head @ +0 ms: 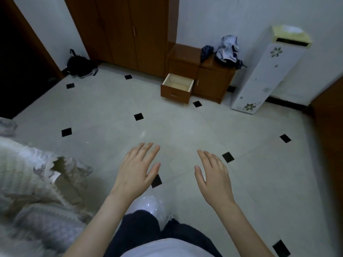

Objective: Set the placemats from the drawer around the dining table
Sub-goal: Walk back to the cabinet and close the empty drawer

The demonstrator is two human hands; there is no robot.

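Head view looks down on a pale tiled floor (111,112) set with small black diamond inlays. At the far left a dark doorway (16,58) shows nothing of what lies inside. Below it, cut off by the near-left edge, lies rumpled quilted bedding (27,182), pale and frilled, blurred so that its folds are hard to read. A black bag (81,65) slumps on the floor against the far wall, beside a tall brown wooden wardrobe (120,30) whose top is cut off.

The left hand (137,171) hovers palm down over the floor, fingers spread and flat, its grip fully open and holding nothing. The right hand (213,175) hovers just beside it in the same way, open and empty. Both forearms are bare; dark trousers (141,229) and a light shirt edge are cut off at the near edge.

Far beyond the hands, well apart from them and slightly right of centre, a brown wooden cabinet (213,80) stands against the wall. Its lower drawer (177,88) is pulled out, with a pale bare interior; no placemats can be made out in the part that shows. Crumpled grey-blue cloth (227,50) sits heaped on the cabinet top. Right of it leans a tall white box-shaped unit (263,71) with flower decals. A brown wooden panel (328,127) is cut off at the right edge.
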